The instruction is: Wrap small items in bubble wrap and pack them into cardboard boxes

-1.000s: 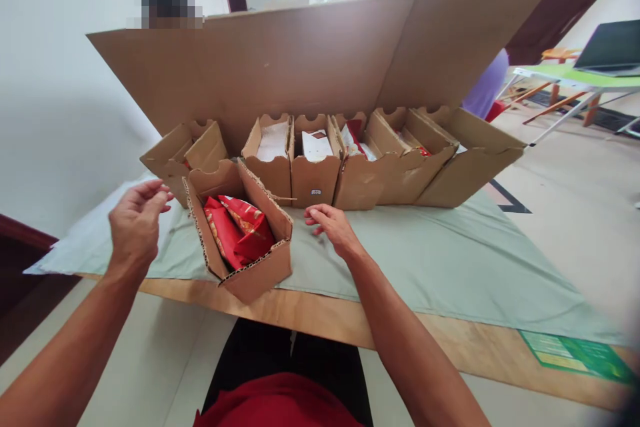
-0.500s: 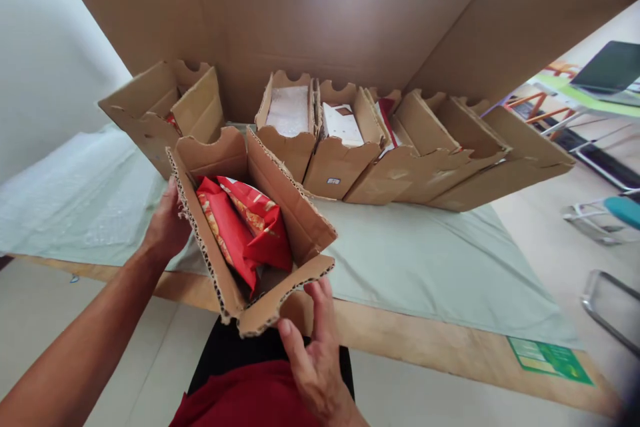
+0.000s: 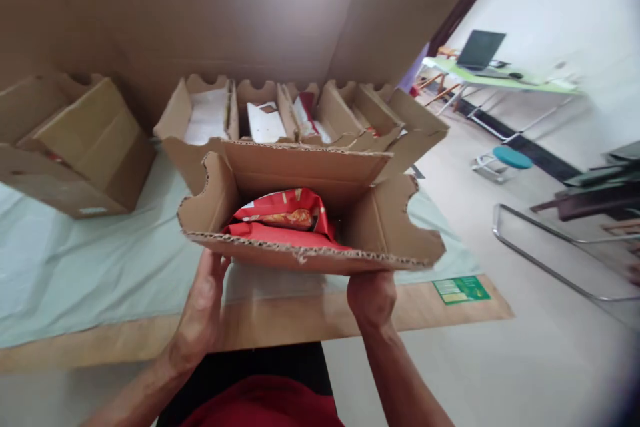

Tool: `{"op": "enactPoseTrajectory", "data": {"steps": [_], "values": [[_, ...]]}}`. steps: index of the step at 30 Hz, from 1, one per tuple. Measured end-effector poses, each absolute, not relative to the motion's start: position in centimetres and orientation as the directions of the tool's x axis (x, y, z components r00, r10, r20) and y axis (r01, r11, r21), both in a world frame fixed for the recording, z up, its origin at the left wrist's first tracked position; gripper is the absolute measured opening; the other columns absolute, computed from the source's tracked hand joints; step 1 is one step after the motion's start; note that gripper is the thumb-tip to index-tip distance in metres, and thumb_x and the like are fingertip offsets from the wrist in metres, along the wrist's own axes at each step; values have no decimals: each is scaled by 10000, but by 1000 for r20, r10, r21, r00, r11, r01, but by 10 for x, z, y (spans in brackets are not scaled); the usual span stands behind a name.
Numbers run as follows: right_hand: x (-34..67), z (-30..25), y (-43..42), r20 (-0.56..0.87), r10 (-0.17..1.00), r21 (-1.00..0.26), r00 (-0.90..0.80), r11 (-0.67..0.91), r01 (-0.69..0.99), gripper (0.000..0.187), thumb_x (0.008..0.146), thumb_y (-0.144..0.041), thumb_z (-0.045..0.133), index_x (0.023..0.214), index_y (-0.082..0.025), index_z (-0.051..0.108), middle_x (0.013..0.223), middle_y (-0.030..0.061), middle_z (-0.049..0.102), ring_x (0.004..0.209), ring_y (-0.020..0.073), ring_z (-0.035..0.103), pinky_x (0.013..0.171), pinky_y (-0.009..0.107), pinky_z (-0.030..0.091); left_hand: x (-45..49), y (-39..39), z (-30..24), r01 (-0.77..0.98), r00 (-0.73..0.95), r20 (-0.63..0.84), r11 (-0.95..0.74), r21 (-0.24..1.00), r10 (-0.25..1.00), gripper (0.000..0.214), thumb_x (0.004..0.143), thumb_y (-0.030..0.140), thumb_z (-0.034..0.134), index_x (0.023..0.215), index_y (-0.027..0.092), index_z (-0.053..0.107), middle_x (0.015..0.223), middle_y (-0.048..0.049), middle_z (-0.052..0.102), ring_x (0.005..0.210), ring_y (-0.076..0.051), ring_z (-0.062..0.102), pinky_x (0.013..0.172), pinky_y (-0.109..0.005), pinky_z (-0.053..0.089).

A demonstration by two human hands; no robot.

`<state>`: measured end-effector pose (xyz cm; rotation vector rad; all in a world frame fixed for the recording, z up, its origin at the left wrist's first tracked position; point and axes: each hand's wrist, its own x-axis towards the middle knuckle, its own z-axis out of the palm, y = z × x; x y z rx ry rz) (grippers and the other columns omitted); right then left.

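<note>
The left hand (image 3: 205,293) and the right hand (image 3: 373,297) are both holding one brown cardboard box (image 3: 305,260). The box is sitting sideways in the middle of the scene, in front of the person, with its open top showing. The left hand is pressing against the near side, close to the left end. The right hand is gripping low on the near side, toward the right end. The box is hiding many of the fingers, so I am not telling how tight the grip is. Two shiny red packets (image 3: 283,213) are lying inside, nearer the left end, and the far one is showing a picture of food.

On the far side, a row of boxes (image 3: 367,117) is standing close together. One of them is holding a white pad (image 3: 207,117), and the next one is holding a white card (image 3: 267,121). Another box (image 3: 117,140) is standing apart on the left. A big cardboard sheet (image 3: 200,20) is rising behind them all. A pale green cloth (image 3: 145,260) is covering most of the wooden table (image 3: 280,327). A green label (image 3: 463,289) is lying at the near right. Far to the right, a blue stool (image 3: 513,157) is standing on the floor, and a laptop (image 3: 481,52) is resting on another table (image 3: 543,83).
</note>
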<state>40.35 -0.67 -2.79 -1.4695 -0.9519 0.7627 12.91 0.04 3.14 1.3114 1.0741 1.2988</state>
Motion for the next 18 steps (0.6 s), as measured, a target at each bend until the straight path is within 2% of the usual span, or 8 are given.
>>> {"op": "enactPoseTrajectory", "data": {"steps": [3, 5, 9, 14, 18], "values": [[447, -13, 34, 146, 813, -984, 563, 60, 169, 502, 952, -619, 450, 1099, -227, 728, 1048, 114, 747, 1184, 349, 628, 995, 499, 529, 161, 25, 28, -118, 143, 201, -185, 976, 969, 686, 985, 665, 409, 1581, 326, 378, 1657, -41, 412, 1549, -289, 341, 1271, -488, 310], [470, -6, 56, 173, 794, -980, 582, 82, 180, 513, 937, -635, 410, 996, -231, 720, 987, 88, 744, 1099, 323, 646, 958, 469, 540, 175, 41, 23, -88, 224, 190, -175, 981, 956, 723, 969, 629, 502, 1598, 309, 344, 1665, -63, 395, 1550, -297, 336, 1275, -490, 293], [495, -4, 72, 185, 808, -979, 560, 99, 181, 463, 856, -651, 514, 810, -225, 692, 900, 65, 747, 985, 302, 636, 922, 441, 535, 189, 64, 6, 43, 306, 60, -77, 996, 950, 817, 910, 532, 669, 1597, 251, 326, 1617, -145, 444, 1447, -335, 474, 1215, -527, 366], [494, -13, 63, 171, 818, -984, 549, 118, 131, 458, 852, -659, 535, 795, -240, 710, 915, 59, 769, 937, 279, 646, 869, 391, 539, 191, 66, -14, 130, 261, 26, -62, 990, 965, 744, 913, 516, 644, 1554, 225, 403, 1507, -155, 562, 1385, -338, 541, 1188, -519, 402], [495, -20, 65, 132, 787, -991, 603, 123, 57, 445, 830, -645, 555, 807, -230, 712, 935, 55, 774, 954, 276, 650, 863, 383, 541, 201, 60, -13, 171, 277, 38, -88, 981, 960, 747, 909, 474, 640, 1572, 242, 384, 1541, -138, 534, 1416, -340, 511, 1200, -524, 388]]}}
